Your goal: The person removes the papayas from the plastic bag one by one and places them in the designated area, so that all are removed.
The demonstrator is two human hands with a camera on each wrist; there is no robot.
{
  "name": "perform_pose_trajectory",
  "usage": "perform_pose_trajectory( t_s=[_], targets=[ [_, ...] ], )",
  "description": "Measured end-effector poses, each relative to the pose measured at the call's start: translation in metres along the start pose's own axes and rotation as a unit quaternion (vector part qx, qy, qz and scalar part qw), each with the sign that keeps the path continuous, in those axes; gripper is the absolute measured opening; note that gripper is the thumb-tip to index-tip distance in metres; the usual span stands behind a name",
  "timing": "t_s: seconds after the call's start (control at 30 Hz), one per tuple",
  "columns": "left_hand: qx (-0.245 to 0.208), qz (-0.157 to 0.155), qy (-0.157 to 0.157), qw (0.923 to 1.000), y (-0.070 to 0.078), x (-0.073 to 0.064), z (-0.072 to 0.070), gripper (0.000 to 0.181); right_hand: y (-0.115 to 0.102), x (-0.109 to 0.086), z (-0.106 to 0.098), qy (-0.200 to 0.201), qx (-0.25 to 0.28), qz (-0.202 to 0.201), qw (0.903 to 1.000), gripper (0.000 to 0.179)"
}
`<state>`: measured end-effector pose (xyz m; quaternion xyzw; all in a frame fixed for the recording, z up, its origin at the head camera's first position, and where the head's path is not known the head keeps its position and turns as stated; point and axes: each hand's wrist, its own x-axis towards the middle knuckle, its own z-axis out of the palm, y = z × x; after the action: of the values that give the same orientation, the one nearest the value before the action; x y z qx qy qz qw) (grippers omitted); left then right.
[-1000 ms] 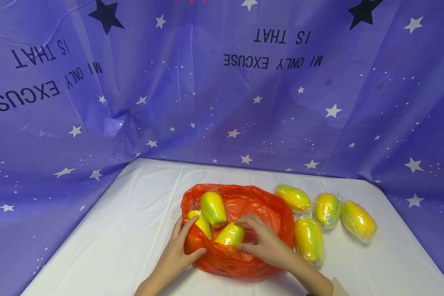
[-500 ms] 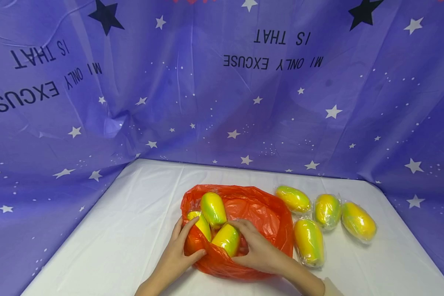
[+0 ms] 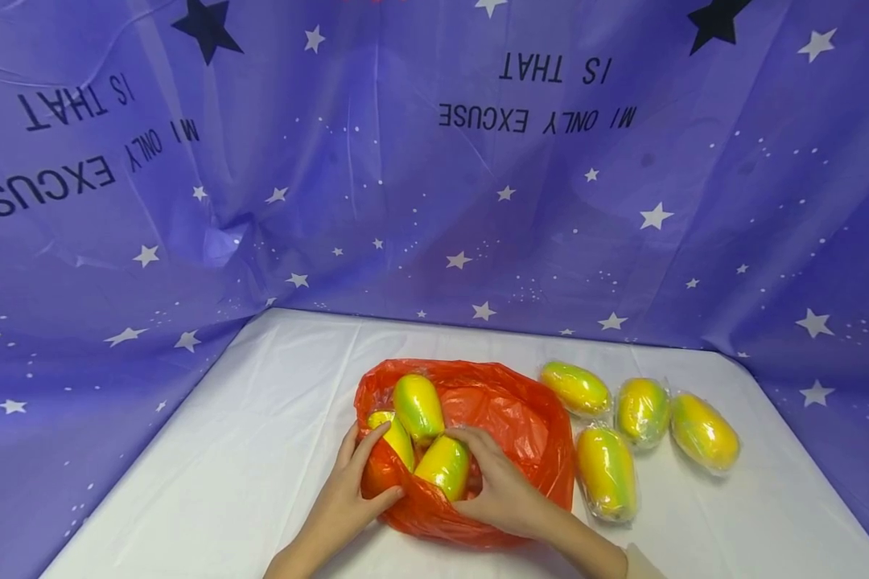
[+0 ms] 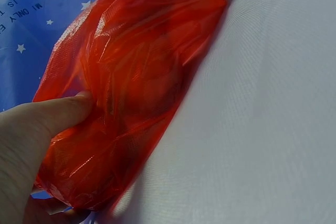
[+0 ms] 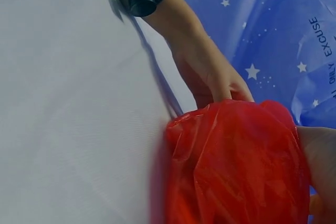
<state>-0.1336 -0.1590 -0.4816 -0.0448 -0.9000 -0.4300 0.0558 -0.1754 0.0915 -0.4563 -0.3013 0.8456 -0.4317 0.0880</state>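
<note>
An open red plastic bag (image 3: 510, 410) sits on the table with three yellow-green mangoes in it. My left hand (image 3: 343, 486) grips the bag's left side, fingertips over the rim by the left mango (image 3: 400, 442) and thumb on the near side. In the left wrist view that thumb (image 4: 68, 113) presses on the red film (image 4: 136, 72). Inside the bag, my right hand (image 3: 505, 486) holds the near mango (image 3: 445, 466), fingers over its top and thumb at its near side. Another mango (image 3: 418, 406) leans upright behind these two. The bag hides the right fingertips in the right wrist view.
Several mangoes in clear wrap lie right of the bag; the nearest mango (image 3: 606, 474) is close beside it, and the farthest right mango (image 3: 704, 432) is toward the table's right side. A purple star-print sheet (image 3: 434, 201) hangs behind the white-covered table (image 3: 210, 450).
My right hand has moved slightly left and nearer, and the near mango has shifted left and tipped more upright with it. The left hand stays on the bag.
</note>
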Motion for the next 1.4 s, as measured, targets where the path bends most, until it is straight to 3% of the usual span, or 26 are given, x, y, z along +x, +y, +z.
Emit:
perform_pose_trajectory(
  t_s=[0.4,0.57,0.9,1.23,1.4],
  targets=[
    [-0.002,-0.002,-0.003,1.0,0.001,0.0,-0.001,0.083,0.006,0.0,-0.008,0.029,0.017,0.022,0.9992,0.083],
    [-0.003,-0.002,-0.004,1.0,0.001,0.0,-0.001,0.083,0.003,-0.002,-0.015,0.047,0.013,0.051,0.9975,0.083],
    [-0.007,-0.001,-0.004,1.0,0.0,0.0,-0.001,0.082,-0.001,-0.006,-0.033,0.099,0.054,0.095,0.989,0.083],
    [-0.006,-0.003,-0.006,1.0,0.0,0.0,-0.001,0.082,-0.003,-0.016,-0.048,0.137,0.045,0.104,0.984,0.084],
    [-0.007,-0.003,-0.007,1.0,0.0,0.0,0.0,0.083,-0.003,-0.023,-0.058,0.137,0.091,0.098,0.9815,0.084]
  ],
)
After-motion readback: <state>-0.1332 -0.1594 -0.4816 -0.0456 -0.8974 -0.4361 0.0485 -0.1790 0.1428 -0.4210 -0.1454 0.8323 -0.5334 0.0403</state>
